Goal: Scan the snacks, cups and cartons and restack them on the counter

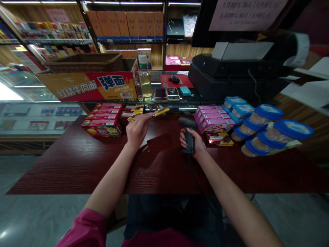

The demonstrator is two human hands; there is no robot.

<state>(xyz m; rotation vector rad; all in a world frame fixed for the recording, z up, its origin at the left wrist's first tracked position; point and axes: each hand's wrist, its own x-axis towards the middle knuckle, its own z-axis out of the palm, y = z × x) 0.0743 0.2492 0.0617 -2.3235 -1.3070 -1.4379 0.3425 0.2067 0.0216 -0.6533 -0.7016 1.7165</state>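
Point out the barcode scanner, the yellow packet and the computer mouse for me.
Barcode scanner [190,140]: head view, on its dark handle.
Yellow packet [161,112]: head view, on the part sticking out past the fingers of the left hand [137,128].
Computer mouse [174,79]: head view, on its dark top.

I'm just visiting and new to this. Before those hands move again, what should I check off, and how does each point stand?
1. Left hand has the yellow packet: ok, held out from the fingers.
2. Right hand has the scanner: ok, fingers wrapped around its handle.
3. Scanner and packet apart: ok, a gap shows between them.
4. Packet's barcode readable: cannot tell, too small.
5. Scanner's cord free of snags: cannot tell, its far end is out of sight.
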